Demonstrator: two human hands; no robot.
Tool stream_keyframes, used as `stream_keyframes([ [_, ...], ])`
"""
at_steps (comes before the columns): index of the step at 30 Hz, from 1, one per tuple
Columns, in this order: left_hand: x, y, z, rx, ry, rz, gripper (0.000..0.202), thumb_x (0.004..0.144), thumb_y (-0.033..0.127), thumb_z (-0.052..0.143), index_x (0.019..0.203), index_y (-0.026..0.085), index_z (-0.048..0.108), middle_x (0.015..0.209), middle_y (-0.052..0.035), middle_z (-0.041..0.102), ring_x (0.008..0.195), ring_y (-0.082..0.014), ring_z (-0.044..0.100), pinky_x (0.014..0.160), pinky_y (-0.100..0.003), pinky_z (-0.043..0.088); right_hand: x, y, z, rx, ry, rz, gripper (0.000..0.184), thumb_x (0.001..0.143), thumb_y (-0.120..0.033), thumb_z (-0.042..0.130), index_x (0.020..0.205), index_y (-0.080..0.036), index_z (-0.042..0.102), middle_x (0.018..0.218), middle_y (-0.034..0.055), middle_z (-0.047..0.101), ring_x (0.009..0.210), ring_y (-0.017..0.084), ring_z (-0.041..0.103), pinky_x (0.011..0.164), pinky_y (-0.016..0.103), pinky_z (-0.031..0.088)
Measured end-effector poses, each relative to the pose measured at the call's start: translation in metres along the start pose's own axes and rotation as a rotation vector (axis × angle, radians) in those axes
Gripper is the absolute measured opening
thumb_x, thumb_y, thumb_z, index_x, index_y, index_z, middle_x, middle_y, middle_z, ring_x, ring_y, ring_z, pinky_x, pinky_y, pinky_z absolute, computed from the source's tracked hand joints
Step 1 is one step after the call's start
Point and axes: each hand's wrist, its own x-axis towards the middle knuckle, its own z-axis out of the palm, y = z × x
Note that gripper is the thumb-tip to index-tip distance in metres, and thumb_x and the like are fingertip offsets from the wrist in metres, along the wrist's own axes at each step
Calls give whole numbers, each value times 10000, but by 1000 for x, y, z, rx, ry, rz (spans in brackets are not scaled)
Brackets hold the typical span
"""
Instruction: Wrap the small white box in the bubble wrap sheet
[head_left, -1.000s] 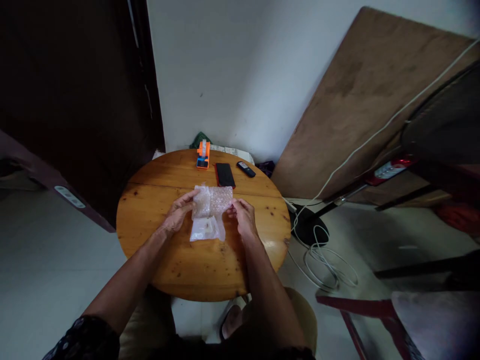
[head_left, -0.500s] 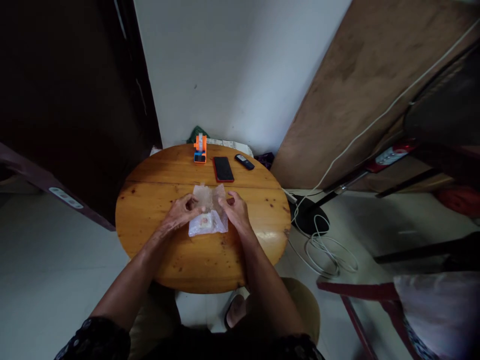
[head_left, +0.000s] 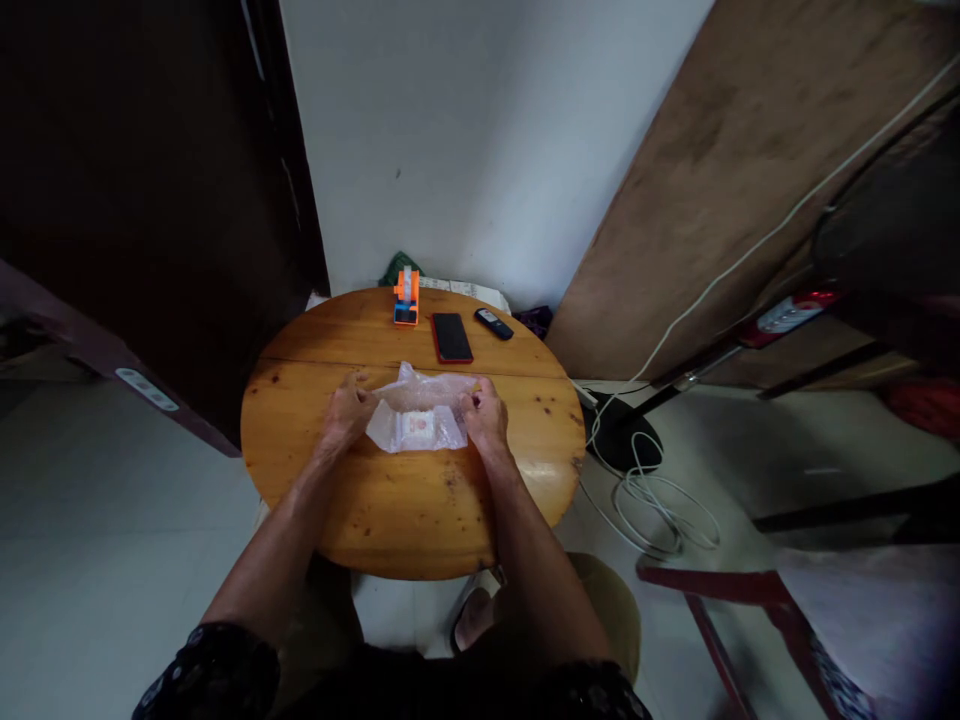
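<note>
While the wrap (head_left: 420, 412) lies mid-frame on the desk (head_left: 405, 520), my left hand (head_left: 343, 415) and right hand (head_left: 484, 415) pinch its opposite edges. The fingers are closed on the plastic, which keeps it spread flat over the small white item (head_left: 417, 430). A phone (head_left: 451, 337) sits higher in the frame, well apart.

I can read no text from here: the small packet (head_left: 417, 428) under the bubble wrap (head_left: 420, 410) shows only blurred reddish marks.
</note>
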Motion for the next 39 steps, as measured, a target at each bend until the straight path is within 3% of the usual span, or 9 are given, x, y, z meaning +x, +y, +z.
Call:
stream_keyframes([
  [4,2,-4,0,40,123,4,448,785,141,515,1218,124,628,800,-61,716,723,-185,670,690,-270,506,-3,-6,-6,-107,-48,38,503,914,-299,508,1409,-213,499,1064,63,765,982,227,693,849,299,481],
  [8,-1,8,-5,60,174,203,347,790,171,542,1101,146,694,1005,-103,740,923,-214,686,870,-328,536,-6,-9,-9,-130,-77,51,523,915,-253,508,1437,-255,475,1098,38,765,1026,221,693,874,303,480],
  [16,11,62,10,224,-272,549,169,822,296,638,875,213,776,1139,-100,739,1306,-297,549,1141,-497,370,-6,-8,-7,-135,-74,20,521,910,-257,510,1430,-274,486,1102,30,766,1024,219,691,876,301,475],
  [18,21,68,22,278,-314,503,155,802,272,654,881,216,774,1048,-99,758,1244,-306,594,1094,-467,410,-6,-6,-6,-138,-74,18,512,909,-263,511,1420,-276,498,1109,38,764,1022,225,691,866,303,474],
  [20,33,68,28,340,-303,308,124,759,222,658,817,195,764,908,-113,758,1031,-315,690,919,-404,503,-6,-5,-5,-143,-66,17,503,914,-269,500,1417,-275,502,1099,45,763,1008,228,692,855,307,476],
  [23,53,57,20,357,-256,227,203,796,197,572,655,160,714,721,-126,712,817,-307,714,736,-355,516,-7,-5,-4,-157,-56,20,486,928,-270,474,1412,-266,508,1089,52,758,996,230,692,849,313,479],
  [30,42,40,-22,333,-130,302,300,774,211,605,1039,162,738,1160,-142,724,1151,-305,634,961,-361,501,-7,-11,-8,-154,-83,33,512,922,-251,494,1434,-245,486,1114,70,752,1018,245,683,853,318,476],
  [36,11,65,-21,198,-566,472,348,839,379,614,1128,202,695,1085,-81,729,976,-228,670,849,-277,493,-7,-11,-9,-126,-91,22,527,913,-242,495,1439,-245,475,1109,53,756,1032,239,681,864,316,472],
  [39,-1,69,-30,225,-613,482,351,919,500,500,980,212,691,851,-44,698,796,-200,631,737,-259,456,-7,-9,-8,-114,-80,7,529,912,-242,498,1440,-241,470,1112,49,755,1030,231,681,871,311,471],
])
